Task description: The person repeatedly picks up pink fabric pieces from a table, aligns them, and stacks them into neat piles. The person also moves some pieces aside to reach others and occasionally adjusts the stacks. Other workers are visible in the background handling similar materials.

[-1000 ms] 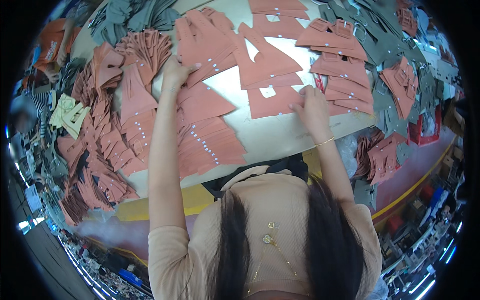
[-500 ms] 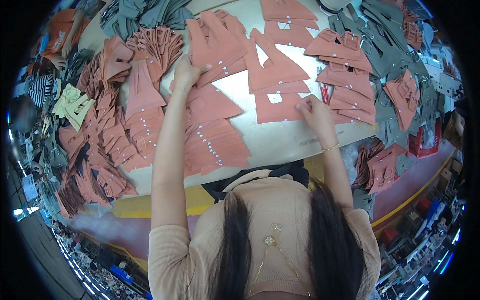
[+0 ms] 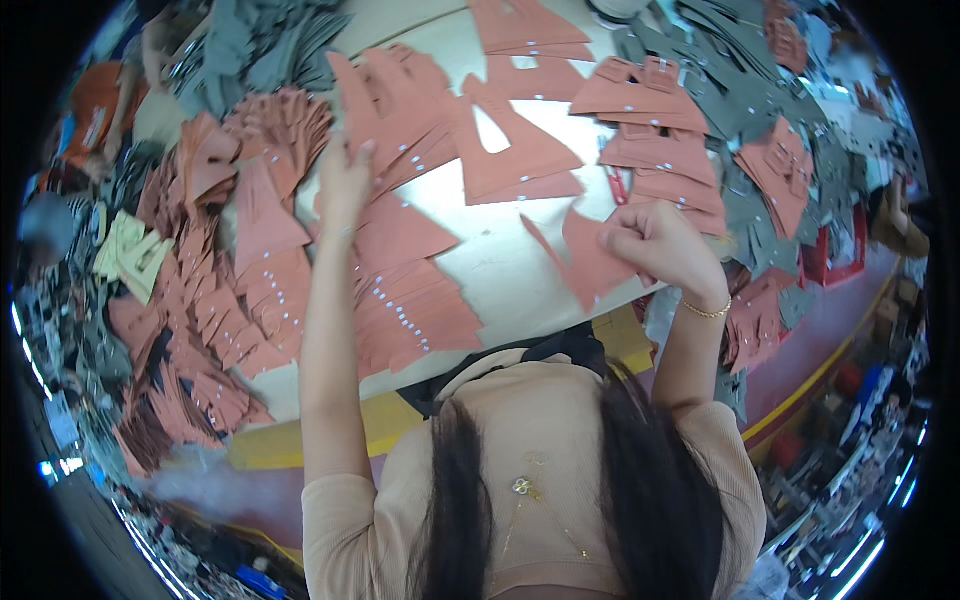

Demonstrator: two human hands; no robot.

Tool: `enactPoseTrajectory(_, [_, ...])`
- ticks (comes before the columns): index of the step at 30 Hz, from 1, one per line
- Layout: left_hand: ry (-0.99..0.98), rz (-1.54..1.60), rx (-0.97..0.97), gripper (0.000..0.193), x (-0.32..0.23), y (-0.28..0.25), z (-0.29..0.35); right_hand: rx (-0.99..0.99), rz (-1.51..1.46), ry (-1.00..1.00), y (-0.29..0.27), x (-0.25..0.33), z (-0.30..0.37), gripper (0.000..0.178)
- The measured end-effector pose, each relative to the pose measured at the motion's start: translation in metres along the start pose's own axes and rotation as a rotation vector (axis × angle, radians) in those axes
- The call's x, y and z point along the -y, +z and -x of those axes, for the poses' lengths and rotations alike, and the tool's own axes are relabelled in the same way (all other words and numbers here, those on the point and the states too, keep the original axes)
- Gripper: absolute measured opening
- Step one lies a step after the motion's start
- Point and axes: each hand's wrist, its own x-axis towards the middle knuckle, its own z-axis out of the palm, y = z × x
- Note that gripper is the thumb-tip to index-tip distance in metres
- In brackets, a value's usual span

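Note:
My right hand (image 3: 660, 245) is closed on a coral cut panel (image 3: 590, 252), pinched at its right side. The panel is bent and lifted off the table near its front edge. At the left, my left hand (image 3: 346, 185) has thumb and fingers apart, beside fanned coral panels (image 3: 400, 225); I see nothing held in it. Above it lies a group of overlapping coral pieces (image 3: 395, 105) with small white labels. Between my hands, a coral panel with a slot-shaped opening (image 3: 515, 160) lies partly over another piece.
Stacked coral pieces with buckle shapes (image 3: 655, 150) lie at the right, with a red-handled tool (image 3: 617, 187) beside them. Grey-green pieces (image 3: 250, 60) are heaped at the back left. A red crate (image 3: 838, 255) stands beyond the table's right side. Another person (image 3: 95, 115) is at far left.
My right hand has pulled the lowest middle panel rightward and toward me, bending it off the table. The whole view has shifted a little; my left hand stays by the left pieces.

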Motion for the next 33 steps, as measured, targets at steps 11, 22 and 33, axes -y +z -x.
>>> enactPoseTrajectory(11, [-0.362,0.617,0.355,0.045,-0.001,-0.007,0.013,0.098,-0.794,-0.76,0.023,0.073,-0.073,0.027])
enactPoseTrajectory(22, [-0.505,0.599,0.421,0.047,0.007,-0.012,-0.001,-0.233,-0.254,-0.384,0.094,0.039,-0.215,0.026])
enactPoseTrajectory(33, [-0.403,0.509,0.38,0.03,0.011,-0.005,-0.001,-0.266,-0.21,-0.446,0.096,0.039,-0.215,0.029])
